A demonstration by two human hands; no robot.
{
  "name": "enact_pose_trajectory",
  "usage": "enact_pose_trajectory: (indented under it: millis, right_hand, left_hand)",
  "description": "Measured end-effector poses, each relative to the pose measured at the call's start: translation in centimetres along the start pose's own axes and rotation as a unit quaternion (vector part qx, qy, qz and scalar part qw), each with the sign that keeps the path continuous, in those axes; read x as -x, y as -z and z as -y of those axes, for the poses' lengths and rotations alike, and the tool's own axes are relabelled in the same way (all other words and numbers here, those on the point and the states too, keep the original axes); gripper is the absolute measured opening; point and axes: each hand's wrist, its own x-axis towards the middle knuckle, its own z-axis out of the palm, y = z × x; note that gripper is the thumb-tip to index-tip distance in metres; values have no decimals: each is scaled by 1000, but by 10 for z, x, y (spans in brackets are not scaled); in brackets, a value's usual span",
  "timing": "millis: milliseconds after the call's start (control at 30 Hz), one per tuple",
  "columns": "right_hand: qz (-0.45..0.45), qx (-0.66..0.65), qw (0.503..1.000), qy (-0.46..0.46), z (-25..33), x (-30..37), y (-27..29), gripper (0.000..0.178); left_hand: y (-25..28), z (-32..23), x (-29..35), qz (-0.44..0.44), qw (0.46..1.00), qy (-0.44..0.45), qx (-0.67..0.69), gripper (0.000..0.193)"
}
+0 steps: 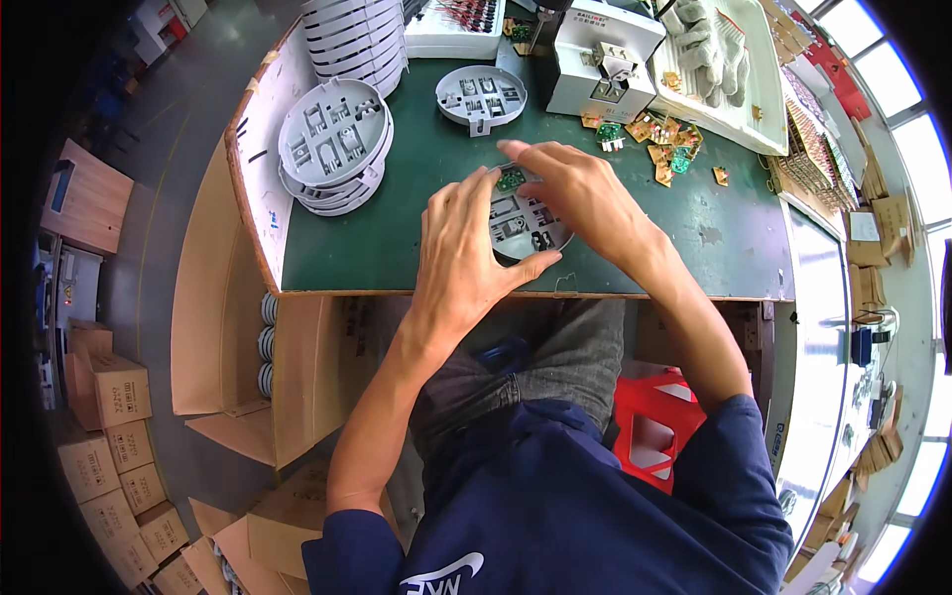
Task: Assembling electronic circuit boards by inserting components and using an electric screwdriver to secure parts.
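Note:
A round grey plastic housing with molded compartments lies on the green bench mat in front of me. My left hand curls round its left and near rim, the thumb along the near edge and the fingers at the far left. At the housing's far side sits a small green circuit board. The index finger and thumb of my right hand are closed about this board, pressing at its edges; the fingertips are partly hidden. Another grey housing rests on the mat farther off.
Stacked grey housings stand at the left, with a taller stack behind. Loose small circuit boards lie right of a grey-white bench machine. A white tray holds gloves. An open cardboard box stands below left.

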Motion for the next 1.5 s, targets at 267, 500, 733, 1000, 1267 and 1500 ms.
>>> enact_pose_trajectory:
  millis: [267,500,733,1000,1267,1500]
  right_hand:
    - [-2,30,998,57,-7,19,0,33]
    - [-45,-58,996,-46,-31,19,26,29]
    - [-362,-485,796,-17,-11,-48,109,55]
    - [-270,-515,813,-45,4,-89,110,43]
    - [-445,-305,839,-70,-55,-106,115,21]
    - [-388,-294,871,-70,-71,-108,107,17]
  left_hand:
    - [7,2,-3,32,997,-29,-64,84]
    - [3,0,-5,26,995,-40,-92,84]
    - [-1,4,-8,17,995,-65,-68,85]
    - [2,5,-8,35,997,-49,-53,84]
    - [4,2,-11,52,997,-32,-39,84]
    - [4,1,-11,49,998,-32,-39,84]
